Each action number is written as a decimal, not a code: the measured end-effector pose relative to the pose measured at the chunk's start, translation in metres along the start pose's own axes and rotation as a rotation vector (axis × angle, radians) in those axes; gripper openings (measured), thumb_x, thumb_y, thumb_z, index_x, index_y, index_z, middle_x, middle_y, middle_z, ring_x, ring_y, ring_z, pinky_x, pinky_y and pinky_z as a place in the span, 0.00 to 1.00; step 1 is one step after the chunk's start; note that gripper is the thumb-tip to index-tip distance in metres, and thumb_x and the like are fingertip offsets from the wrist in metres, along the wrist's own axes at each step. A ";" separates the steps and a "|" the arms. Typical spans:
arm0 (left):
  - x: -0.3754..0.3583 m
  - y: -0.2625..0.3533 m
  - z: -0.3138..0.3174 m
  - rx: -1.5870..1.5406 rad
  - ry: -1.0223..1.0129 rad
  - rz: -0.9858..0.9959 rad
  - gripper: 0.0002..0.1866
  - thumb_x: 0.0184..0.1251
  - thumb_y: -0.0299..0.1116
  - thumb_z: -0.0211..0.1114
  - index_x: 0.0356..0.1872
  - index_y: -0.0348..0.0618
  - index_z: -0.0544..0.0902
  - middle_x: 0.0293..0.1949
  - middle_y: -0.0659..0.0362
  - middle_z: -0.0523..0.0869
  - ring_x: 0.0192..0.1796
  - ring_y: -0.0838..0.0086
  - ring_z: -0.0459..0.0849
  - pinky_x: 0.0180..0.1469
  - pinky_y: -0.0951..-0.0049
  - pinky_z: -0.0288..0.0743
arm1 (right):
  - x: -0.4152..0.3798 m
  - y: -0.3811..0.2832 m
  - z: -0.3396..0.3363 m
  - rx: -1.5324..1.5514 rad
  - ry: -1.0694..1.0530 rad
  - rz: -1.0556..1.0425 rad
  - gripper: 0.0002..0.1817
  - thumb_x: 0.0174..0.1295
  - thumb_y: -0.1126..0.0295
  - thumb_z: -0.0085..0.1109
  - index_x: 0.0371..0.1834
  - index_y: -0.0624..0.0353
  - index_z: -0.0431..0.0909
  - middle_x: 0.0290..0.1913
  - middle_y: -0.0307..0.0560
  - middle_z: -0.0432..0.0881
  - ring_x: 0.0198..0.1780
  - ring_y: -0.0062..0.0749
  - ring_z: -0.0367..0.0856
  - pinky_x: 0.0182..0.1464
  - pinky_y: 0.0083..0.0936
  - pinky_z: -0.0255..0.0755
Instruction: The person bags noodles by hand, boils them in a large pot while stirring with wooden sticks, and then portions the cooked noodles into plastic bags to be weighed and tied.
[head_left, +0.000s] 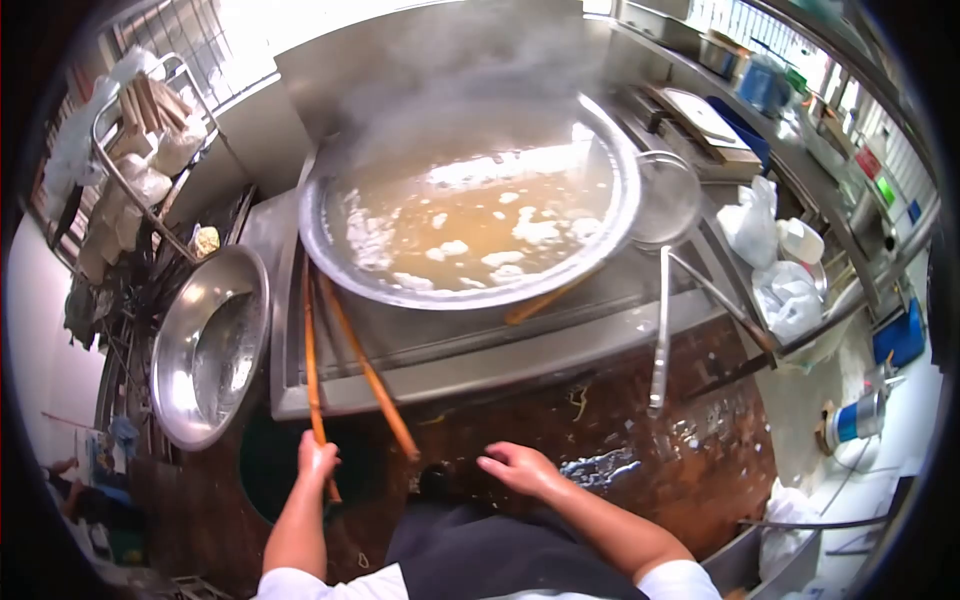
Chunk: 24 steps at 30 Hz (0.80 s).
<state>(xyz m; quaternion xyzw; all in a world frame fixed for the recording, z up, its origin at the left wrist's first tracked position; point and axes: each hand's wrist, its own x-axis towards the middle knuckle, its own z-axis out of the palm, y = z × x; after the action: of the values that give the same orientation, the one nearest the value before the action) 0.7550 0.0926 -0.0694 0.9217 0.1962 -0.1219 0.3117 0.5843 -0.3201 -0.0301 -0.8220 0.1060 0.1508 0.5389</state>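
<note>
The left hand [317, 456] is closed around a stick [311, 350], near its lower end. This stick lies on the near-left side of the pot [440, 297]; its long axis runs from beside the pot's rim toward the person, almost straight. The left hand is the nearer one, already touching it. A second stick [370, 375] starts beside the first at the pot's near-left rim and slants rightward as it nears the person, its near end between the hands. The right hand [522, 468] is empty, fingers apart, on the person's side of the pot.
</note>
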 end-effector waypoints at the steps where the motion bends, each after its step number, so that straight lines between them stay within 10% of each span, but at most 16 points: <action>1: -0.012 0.007 -0.001 -0.343 -0.165 -0.143 0.29 0.57 0.29 0.63 0.62 0.45 0.68 0.30 0.54 0.84 0.21 0.67 0.82 0.21 0.66 0.77 | 0.029 -0.040 0.023 -0.015 -0.050 0.059 0.37 0.62 0.38 0.56 0.60 0.61 0.76 0.53 0.56 0.83 0.56 0.47 0.82 0.57 0.36 0.74; 6: -0.044 0.020 -0.030 -0.647 -0.244 -0.112 0.10 0.70 0.40 0.62 0.42 0.47 0.73 0.17 0.64 0.70 0.11 0.81 0.66 0.10 0.76 0.62 | 0.116 -0.121 0.134 0.737 -0.268 0.555 0.23 0.66 0.43 0.57 0.48 0.51 0.75 0.35 0.40 0.80 0.30 0.19 0.78 0.31 0.22 0.74; 10: -0.076 -0.006 -0.048 -0.743 -0.306 -0.079 0.16 0.76 0.48 0.54 0.43 0.45 0.74 0.15 0.66 0.67 0.10 0.82 0.65 0.10 0.77 0.61 | 0.107 -0.148 0.131 0.568 -0.075 0.388 0.16 0.70 0.49 0.55 0.43 0.50 0.74 0.22 0.32 0.71 0.17 0.16 0.64 0.15 0.19 0.59; 17: -0.063 -0.034 -0.090 -0.726 -0.175 0.372 0.09 0.68 0.32 0.61 0.45 0.42 0.78 0.20 0.66 0.74 0.16 0.84 0.69 0.17 0.82 0.63 | 0.020 -0.176 0.040 0.294 0.126 0.196 0.19 0.67 0.58 0.62 0.52 0.60 0.80 0.30 0.31 0.77 0.29 0.14 0.72 0.31 0.17 0.69; 24: -0.033 0.136 -0.222 -0.882 -0.466 0.383 0.09 0.65 0.36 0.63 0.40 0.42 0.79 0.22 0.63 0.79 0.16 0.80 0.72 0.17 0.82 0.65 | -0.147 -0.301 -0.108 -0.252 0.618 -0.046 0.20 0.58 0.75 0.63 0.56 0.64 0.81 0.35 0.43 0.85 0.34 0.21 0.79 0.39 0.23 0.72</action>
<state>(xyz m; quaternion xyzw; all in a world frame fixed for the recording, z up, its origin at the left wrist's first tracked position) 0.8078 0.1222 0.1854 0.6708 -0.0176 -0.1703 0.7216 0.5628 -0.2982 0.3206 -0.8911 0.2263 -0.1060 0.3788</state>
